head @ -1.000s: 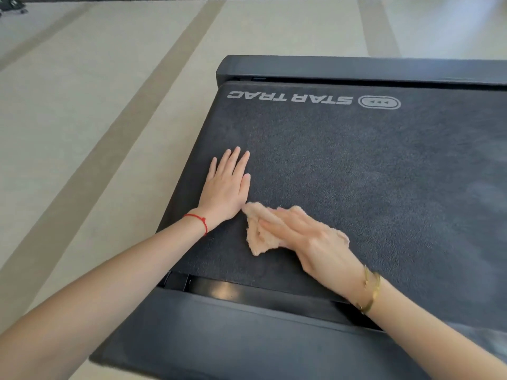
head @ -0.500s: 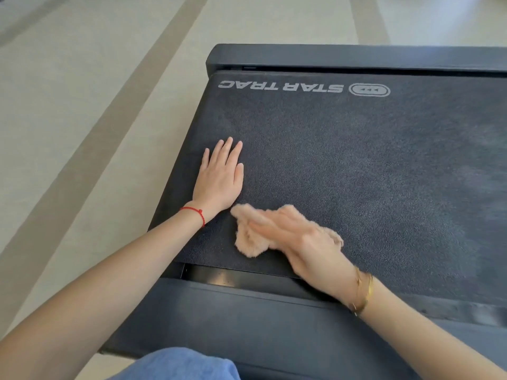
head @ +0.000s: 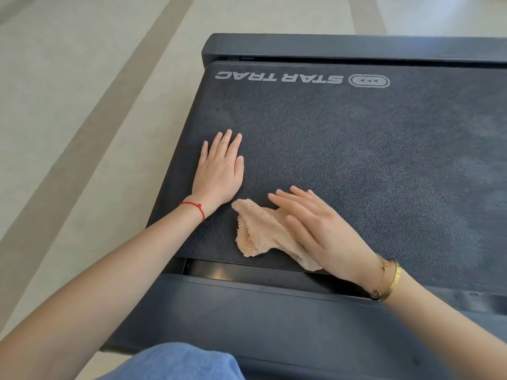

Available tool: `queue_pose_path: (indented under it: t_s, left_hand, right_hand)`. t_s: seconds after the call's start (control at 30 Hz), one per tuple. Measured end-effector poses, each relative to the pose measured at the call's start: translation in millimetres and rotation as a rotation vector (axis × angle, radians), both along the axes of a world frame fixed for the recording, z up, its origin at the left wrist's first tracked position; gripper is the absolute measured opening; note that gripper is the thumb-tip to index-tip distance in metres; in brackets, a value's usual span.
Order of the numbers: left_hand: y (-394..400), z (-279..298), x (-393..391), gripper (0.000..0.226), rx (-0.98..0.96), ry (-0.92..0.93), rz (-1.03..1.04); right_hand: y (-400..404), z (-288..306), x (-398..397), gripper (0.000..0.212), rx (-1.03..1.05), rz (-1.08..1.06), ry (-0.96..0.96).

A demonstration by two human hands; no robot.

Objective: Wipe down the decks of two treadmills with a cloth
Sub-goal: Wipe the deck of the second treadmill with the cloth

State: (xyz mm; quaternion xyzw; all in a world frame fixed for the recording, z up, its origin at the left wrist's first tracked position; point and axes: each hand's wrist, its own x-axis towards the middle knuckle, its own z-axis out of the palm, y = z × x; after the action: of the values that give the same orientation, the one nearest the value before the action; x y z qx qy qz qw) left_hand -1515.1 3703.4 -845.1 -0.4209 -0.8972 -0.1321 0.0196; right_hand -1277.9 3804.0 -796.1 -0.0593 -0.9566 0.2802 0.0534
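Pale striped floor [head: 82, 133] at left. Then left hand [head: 219, 174], flat on the dark treadmill deck [head: 356, 160] near its left edge, fingers straight and close together, holding nothing; red string [head: 196, 208] at the wrist. Just right, peach cloth [head: 260, 234], crumpled on the deck's near edge. Over its right part, right hand [head: 321, 231], fingers straight and slightly spread, pressing down; gold bracelets [head: 388, 278] at the wrist. Far edge: "STAR TRAC" lettering [head: 278, 76], upside down. Nearest, blue fabric [head: 178, 363].

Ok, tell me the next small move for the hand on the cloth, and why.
Probably sweep the cloth rightward. The right hand presses it flat-fingered at the belt's near-left corner, the left hand blocks the left side, and the wide stretch of belt lies to the right.
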Motion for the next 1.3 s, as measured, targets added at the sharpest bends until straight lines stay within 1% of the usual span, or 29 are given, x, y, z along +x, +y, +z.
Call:
queue_pose_path:
  t_s: [0.1, 0.27, 0.37, 0.43, 0.47, 0.57, 0.63, 0.67, 0.7, 0.8, 0.83, 0.87, 0.9, 0.93, 0.97, 1.0, 1.03, 1.07, 1.2, 1.3]
  left_hand:
    - [1, 1, 0, 0.053, -0.011, 0.001, 0.003]
    - [0, 1, 0, 0.053, -0.013, -0.002, 0.009]
    - [0, 1, 1, 0.053, -0.016, -0.003, 0.012]
    - [0, 2, 1, 0.053, -0.017, -0.005, 0.014]
    - [0, 2, 2, 0.053, -0.015, -0.009, 0.015]
    - [0, 3, 3, 0.053, -0.01, -0.021, 0.015]
    - [-1, 4, 3, 0.053, -0.011, -0.018, 0.013]
    - [-1, 4, 3, 0.053, -0.014, -0.016, 0.012]
    - [-1, 5, 3, 0.053, -0.02, -0.016, 0.011]
    - [0, 5, 4, 0.053, -0.039, -0.016, 0.014]
    - [0, 5, 3, 0.053, -0.043, -0.013, 0.014]
    - [0, 5, 3, 0.053, -0.044, -0.01, 0.014]
    - [0, 4, 2, 0.053, -0.042, -0.007, 0.014]
    - [-1, 4, 2, 0.053, -0.041, -0.004, 0.015]
    - [-1, 4, 1, 0.053, -0.039, -0.003, 0.015]
    - [-1, 4, 2, 0.053, -0.037, -0.004, 0.014]
    - [-1, 4, 2, 0.053, -0.037, -0.006, 0.013]
    - [-1, 4, 2, 0.053, -0.039, -0.009, 0.013]
    - [0, 5, 2, 0.053, -0.049, -0.011, 0.013]
    - [0, 5, 1, 0.053, -0.057, -0.012, 0.018]
  right_hand:
    - [4, -1, -2, 0.04, 0.008, -0.141, 0.036]
    - [0, -1, -7, 0.038, -0.025, -0.177, 0.017]
    - [-4, 2, -13, 0.032, -0.161, -0.181, 0.012]
    - [-4, 5, -18, 0.033, -0.256, -0.192, 0.044]
    - [-3, 6, -20, 0.035, -0.265, -0.208, 0.082]
    - [6, 6, -31, 0.036, -0.201, -0.315, 0.241]
    - [21, 5, -40, 0.03, -0.126, -0.429, 0.329]
    - [30, 4, -45, 0.026, -0.069, -0.484, 0.342]
    - [38, 2, -48, 0.022, 0.001, -0.533, 0.324]
    - [56, -3, -52, 0.016, 0.28, -0.665, 0.172]
    - [57, -4, -50, 0.016, 0.337, -0.641, 0.177]
    - [55, -4, -47, 0.02, 0.346, -0.542, 0.215]
    - [52, -4, -44, 0.028, 0.324, -0.393, 0.245]
    - [49, -4, -40, 0.038, 0.294, -0.236, 0.224]
    - [46, -7, -37, 0.047, 0.28, -0.114, 0.146]
    - [44, -11, -34, 0.055, 0.289, -0.049, 0.042]
    - [43, -16, -32, 0.06, 0.321, -0.034, -0.051]
    - [45, -21, -31, 0.063, 0.351, -0.046, -0.1]
    - [68, -26, -43, 0.067, 0.376, -0.076, -0.092]
    - [79, -25, -61, 0.059, 0.364, -0.151, -0.07]
